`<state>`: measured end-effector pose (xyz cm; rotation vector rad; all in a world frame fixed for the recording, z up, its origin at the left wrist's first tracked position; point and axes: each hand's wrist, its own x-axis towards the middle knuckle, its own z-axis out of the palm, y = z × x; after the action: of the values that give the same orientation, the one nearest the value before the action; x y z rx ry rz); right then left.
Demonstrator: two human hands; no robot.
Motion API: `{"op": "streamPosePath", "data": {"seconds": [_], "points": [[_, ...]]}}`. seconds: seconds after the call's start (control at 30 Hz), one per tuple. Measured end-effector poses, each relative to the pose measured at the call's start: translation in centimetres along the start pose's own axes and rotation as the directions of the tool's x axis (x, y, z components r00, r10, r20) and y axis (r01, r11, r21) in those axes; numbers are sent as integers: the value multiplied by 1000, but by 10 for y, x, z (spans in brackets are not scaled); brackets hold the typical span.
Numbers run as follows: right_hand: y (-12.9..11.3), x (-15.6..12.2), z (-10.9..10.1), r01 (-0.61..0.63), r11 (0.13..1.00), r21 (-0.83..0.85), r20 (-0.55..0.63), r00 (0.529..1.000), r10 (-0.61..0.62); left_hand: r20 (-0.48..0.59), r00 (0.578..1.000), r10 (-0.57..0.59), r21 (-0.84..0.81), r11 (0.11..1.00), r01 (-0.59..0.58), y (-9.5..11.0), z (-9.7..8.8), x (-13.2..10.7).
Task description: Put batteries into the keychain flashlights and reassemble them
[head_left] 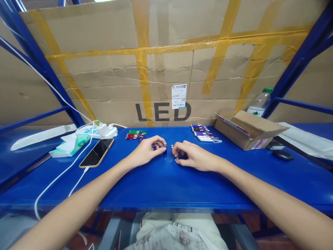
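Near the middle of the blue table, my left hand (147,150) is closed round a small blue metal tube (165,152), which stands upright with a silvery top end. It looks like the body of a mini flashlight. More blue shows behind its fingers, mostly hidden. Just to the right, my right hand (194,155) is curled low over the tabletop. Its thumb and index finger close on a small shiny silver piece (177,159), too small to name exactly. Another tiny silver piece (172,146) lies by its knuckles, between the two hands.
Green and red mini flashlights (132,136) lie behind my left hand; purple, black and silver ones (204,133) lie behind my right. An open cardboard box (249,133) and black mouse (282,155) sit right. Left are a phone (96,152), tissues (69,146), power strip (111,132) and cables.
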<state>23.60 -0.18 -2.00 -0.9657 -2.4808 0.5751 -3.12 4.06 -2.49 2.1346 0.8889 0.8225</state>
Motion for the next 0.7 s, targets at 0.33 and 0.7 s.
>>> {"op": "streamPosePath", "data": {"seconds": [0.33,0.7], "points": [[2,0,6,-25,998,56,10,1000,25,-5,1000,-5,-12,1000,5,-3,2,0],[-2,1,0,-60,993,106,-260,962,86,41,999,-34,-25,999,35,-7,7,0]]}}
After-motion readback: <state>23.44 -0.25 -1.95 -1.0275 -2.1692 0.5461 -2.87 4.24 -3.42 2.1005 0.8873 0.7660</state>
